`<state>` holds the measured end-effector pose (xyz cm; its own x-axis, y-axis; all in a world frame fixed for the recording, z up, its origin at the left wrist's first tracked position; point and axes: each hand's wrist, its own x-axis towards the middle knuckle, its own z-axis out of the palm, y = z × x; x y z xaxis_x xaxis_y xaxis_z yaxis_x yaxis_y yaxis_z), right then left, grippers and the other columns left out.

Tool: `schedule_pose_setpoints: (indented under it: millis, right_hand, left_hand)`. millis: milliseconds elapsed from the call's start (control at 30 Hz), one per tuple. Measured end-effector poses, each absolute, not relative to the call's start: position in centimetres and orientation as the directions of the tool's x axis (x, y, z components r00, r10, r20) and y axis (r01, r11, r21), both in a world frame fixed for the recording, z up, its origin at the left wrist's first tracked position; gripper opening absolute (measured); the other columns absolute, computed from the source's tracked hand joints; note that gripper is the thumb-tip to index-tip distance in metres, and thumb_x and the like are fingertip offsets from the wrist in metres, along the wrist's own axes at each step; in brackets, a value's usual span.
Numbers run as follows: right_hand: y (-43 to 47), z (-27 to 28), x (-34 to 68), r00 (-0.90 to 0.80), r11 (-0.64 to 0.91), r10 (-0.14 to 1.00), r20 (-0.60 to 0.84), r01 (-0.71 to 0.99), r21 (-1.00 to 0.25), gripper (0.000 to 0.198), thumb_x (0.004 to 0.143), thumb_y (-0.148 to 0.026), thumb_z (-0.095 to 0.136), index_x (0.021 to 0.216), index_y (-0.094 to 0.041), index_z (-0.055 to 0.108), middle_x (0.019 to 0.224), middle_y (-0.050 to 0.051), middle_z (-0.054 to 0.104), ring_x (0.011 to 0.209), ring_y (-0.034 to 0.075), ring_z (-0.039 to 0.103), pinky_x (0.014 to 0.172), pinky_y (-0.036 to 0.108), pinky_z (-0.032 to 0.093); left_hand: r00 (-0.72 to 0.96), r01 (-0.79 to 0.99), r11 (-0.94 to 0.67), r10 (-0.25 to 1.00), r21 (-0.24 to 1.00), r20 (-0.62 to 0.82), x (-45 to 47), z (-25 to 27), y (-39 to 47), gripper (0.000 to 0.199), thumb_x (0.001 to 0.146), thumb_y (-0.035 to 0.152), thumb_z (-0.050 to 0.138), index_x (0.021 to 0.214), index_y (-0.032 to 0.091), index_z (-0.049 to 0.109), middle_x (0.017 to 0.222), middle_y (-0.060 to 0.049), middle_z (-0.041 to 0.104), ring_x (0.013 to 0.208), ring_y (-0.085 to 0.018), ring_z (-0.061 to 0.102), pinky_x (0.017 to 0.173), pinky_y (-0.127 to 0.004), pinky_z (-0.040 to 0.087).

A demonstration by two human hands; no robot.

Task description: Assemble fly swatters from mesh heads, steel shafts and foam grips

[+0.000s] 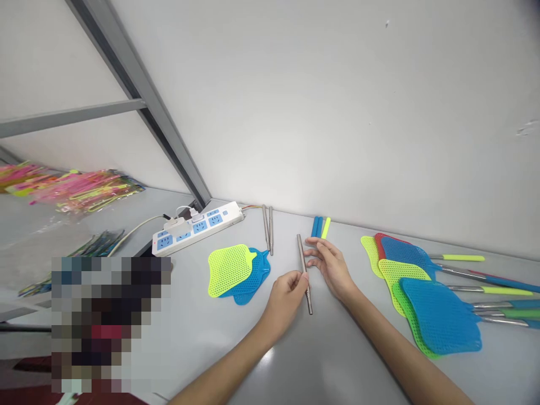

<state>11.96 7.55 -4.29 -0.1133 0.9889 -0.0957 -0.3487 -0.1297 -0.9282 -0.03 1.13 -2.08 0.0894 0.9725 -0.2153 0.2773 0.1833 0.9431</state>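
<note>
My left hand [287, 295] pinches a silver metal telescopic rod [301, 253] near its lower part, tilted slightly above the grey table. To its right, my right hand [329, 264] is open, fingers apart and close to the rod's upper half; whether a fingertip touches it I cannot tell. Left of the hands lie a yellow fly swatter head [230, 271] and blue swatter heads [253, 287], partly stacked. Behind them lie two more silver rods [271, 230]. Beyond my right hand are two blue handle grips [317, 226] and a yellow handle grip [326, 227].
Fly swatters with handles [442, 315] in several colours overlap on the right. A white power strip [198, 228] with plugs stands at the back left. Bags of colourful items [93, 188] lie beyond the grey metal frame [164, 124]. A wall [358, 112] closes the back.
</note>
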Motion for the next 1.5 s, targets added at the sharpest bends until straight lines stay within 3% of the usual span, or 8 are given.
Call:
schedule_pose_setpoints:
  millis: [167, 400, 600, 700, 933, 1033, 1200, 1500]
  right_hand:
    - [8.1, -5.0, 12.6, -0.05, -0.051, 0.998, -0.041, -0.216, -0.975, 0.027, 0.077, -0.035, 0.049, 0.096, -0.019, 0.058, 0.084, 0.004, 0.06, 0.055, 0.009, 0.054, 0.046, 0.021, 0.041]
    - [8.0, -4.4, 12.6, -0.107, -0.045, 0.993, -0.041, -0.035, -0.998, 0.033, 0.076, -0.035, 0.048, 0.104, -0.019, 0.057, 0.058, -0.002, 0.057, 0.033, 0.006, 0.039, 0.036, 0.021, 0.033]
    - [8.0, -4.3, 12.3, -0.11, -0.05, 0.992, -0.054, 0.042, -0.998, 0.028, 0.076, -0.033, 0.049, 0.096, -0.019, 0.061, 0.051, -0.003, 0.054, 0.031, 0.006, 0.037, 0.035, 0.021, 0.032]
    - [8.0, -4.2, 12.1, -0.114, -0.054, 0.992, -0.056, 0.019, -0.998, 0.026, 0.076, -0.035, 0.047, 0.089, -0.017, 0.061, 0.059, 0.0, 0.057, 0.035, 0.006, 0.041, 0.035, 0.021, 0.034]
    - [8.0, -4.5, 11.8, -0.112, -0.077, 0.991, -0.074, -0.02, -0.997, 0.031, 0.076, -0.037, 0.046, 0.097, -0.016, 0.057, 0.069, 0.001, 0.058, 0.039, 0.007, 0.046, 0.033, 0.02, 0.035]
    - [8.0, -4.4, 11.9, -0.127, -0.087, 0.988, -0.09, 0.033, -0.996, 0.037, 0.078, -0.038, 0.044, 0.108, -0.018, 0.053, 0.06, -0.001, 0.058, 0.034, 0.008, 0.044, 0.03, 0.02, 0.034]
    - [8.4, -3.6, 11.8, -0.269, -0.054, 0.951, -0.151, 0.337, -0.94, 0.041, 0.075, -0.037, 0.05, 0.111, -0.019, 0.057, 0.036, -0.005, 0.051, 0.023, 0.009, 0.037, 0.026, 0.02, 0.031]
    - [8.9, -3.7, 11.0, -0.146, -0.149, 0.968, -0.203, 0.317, -0.937, 0.028, 0.07, -0.028, 0.053, 0.095, -0.019, 0.062, 0.035, -0.005, 0.05, 0.018, 0.009, 0.035, 0.019, 0.02, 0.027]
  left_hand:
    - [0.084, 0.288, 0.176, 0.975, 0.941, -0.208, 0.0, -2.1, 1.2, 0.037, 0.081, 0.045, 0.036, 0.056, 0.017, 0.041, 0.044, 0.006, 0.036, 0.046, -0.009, 0.036, 0.049, -0.023, 0.026]
    - [0.088, 0.277, 0.166, 0.976, 0.946, -0.197, 0.0, -2.1, 1.1, 0.037, 0.081, 0.044, 0.036, 0.056, 0.017, 0.039, 0.045, 0.006, 0.037, 0.047, -0.009, 0.036, 0.05, -0.023, 0.026]
    - [0.09, 0.274, 0.164, 0.977, 0.947, -0.195, 0.0, -2.1, 1.1, 0.035, 0.081, 0.042, 0.037, 0.056, 0.017, 0.04, 0.045, 0.006, 0.035, 0.047, -0.009, 0.035, 0.049, -0.023, 0.025]
    - [0.085, 0.266, 0.192, 0.972, 0.945, -0.221, -0.1, -2.0, 1.1, 0.035, 0.081, 0.042, 0.037, 0.056, 0.017, 0.041, 0.045, 0.006, 0.035, 0.046, -0.009, 0.034, 0.048, -0.023, 0.025]
    - [0.076, 0.226, 0.217, 0.968, 0.95, -0.239, -0.1, -2.2, 1.2, 0.035, 0.081, 0.042, 0.038, 0.058, 0.016, 0.042, 0.044, 0.006, 0.034, 0.045, -0.009, 0.034, 0.048, -0.022, 0.024]
    - [0.067, 0.194, 0.212, 0.971, 0.958, -0.229, -0.2, -2.4, 1.2, 0.036, 0.082, 0.044, 0.037, 0.057, 0.017, 0.04, 0.046, 0.006, 0.035, 0.046, -0.008, 0.034, 0.048, -0.022, 0.024]
    - [0.047, 0.151, 0.232, 0.969, 0.961, -0.241, -0.1, -2.4, 1.1, 0.035, 0.082, 0.044, 0.038, 0.06, 0.017, 0.041, 0.047, 0.006, 0.035, 0.047, -0.008, 0.034, 0.047, -0.022, 0.024]
    - [0.028, 0.171, 0.233, 0.97, 0.957, -0.241, 0.1, -2.6, 0.8, 0.035, 0.082, 0.044, 0.038, 0.059, 0.017, 0.039, 0.05, 0.006, 0.033, 0.048, -0.007, 0.031, 0.047, -0.021, 0.024]
